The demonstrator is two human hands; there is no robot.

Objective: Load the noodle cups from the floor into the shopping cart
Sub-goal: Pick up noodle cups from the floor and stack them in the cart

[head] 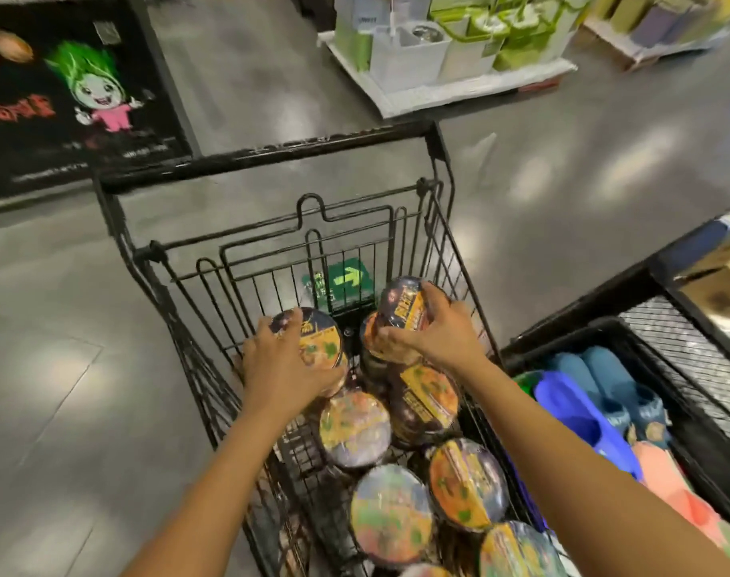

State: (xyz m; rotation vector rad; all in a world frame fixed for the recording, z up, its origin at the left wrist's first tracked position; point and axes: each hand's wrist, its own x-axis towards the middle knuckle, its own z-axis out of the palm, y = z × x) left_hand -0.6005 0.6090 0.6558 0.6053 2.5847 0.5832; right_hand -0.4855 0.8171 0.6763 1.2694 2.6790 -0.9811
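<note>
A black wire shopping cart (pixel 271 160) stands in front of me, its basket holding several dark noodle cups with yellow and orange lids (pixel 390 514). My left hand (pixel 280 368) grips one noodle cup (pixel 317 335) at the basket's far left, low among the others. My right hand (pixel 434 331) holds a second noodle cup (pixel 400 304) tilted on its side above the far right of the pile. Both forearms reach in over the near end of the cart.
A black wire bin (pixel 604 326) with blue and orange slippers (pixel 604 381) stands close on the right. A pallet display of green and white boxes (pixel 459 47) is ahead. A black printed mat (pixel 63 97) lies at far left. Grey floor surrounds the cart.
</note>
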